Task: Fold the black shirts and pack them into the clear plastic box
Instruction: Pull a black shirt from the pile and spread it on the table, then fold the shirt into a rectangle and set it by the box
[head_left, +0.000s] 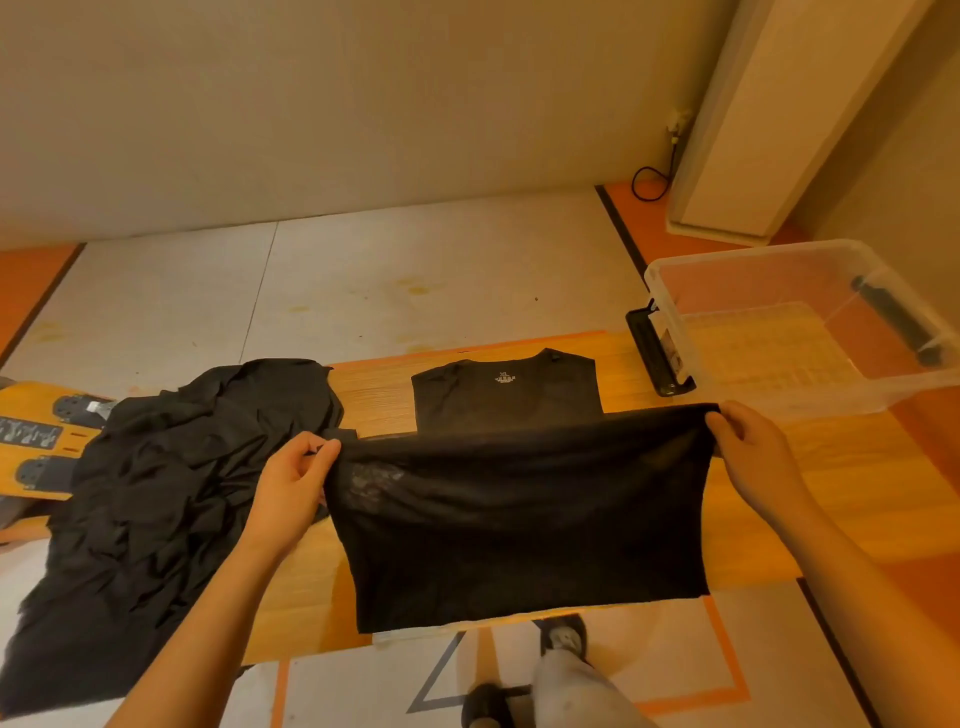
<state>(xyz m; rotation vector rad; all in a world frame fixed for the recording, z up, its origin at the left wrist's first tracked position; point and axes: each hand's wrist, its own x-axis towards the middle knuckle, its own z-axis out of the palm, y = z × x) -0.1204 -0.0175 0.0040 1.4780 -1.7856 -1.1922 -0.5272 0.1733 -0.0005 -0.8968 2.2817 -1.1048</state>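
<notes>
Black cloth fills the middle of my view: a shirt held up as a wide sheet over a wooden table; its top edge runs left to right, level with the table's front edge, and its lower edge hangs just past that front edge.

My left hand pinches the left end of the top edge, fingers curled on the cloth; my right hand grips the right end the same way; the cloth is stretched fairly taut between them.

Just beyond the held edge a flat shirt lies on the wood, neck label up and collar away from me; I cannot tell whether it is the same garment or a second one.

To the left sits a crumpled pile of black shirts, touching the left hand's side and spilling off the table's near edge.

At the far right corner stands the box, clear, lid off; no shirt shows inside it; it lies beyond and to the right of the right hand, so that hand is the nearer one.

Bare wood shows to the right of the cloth up to the box, and a narrower strip between pile and flat shirt; I judge the fold should go away from me, not sideways.
</notes>
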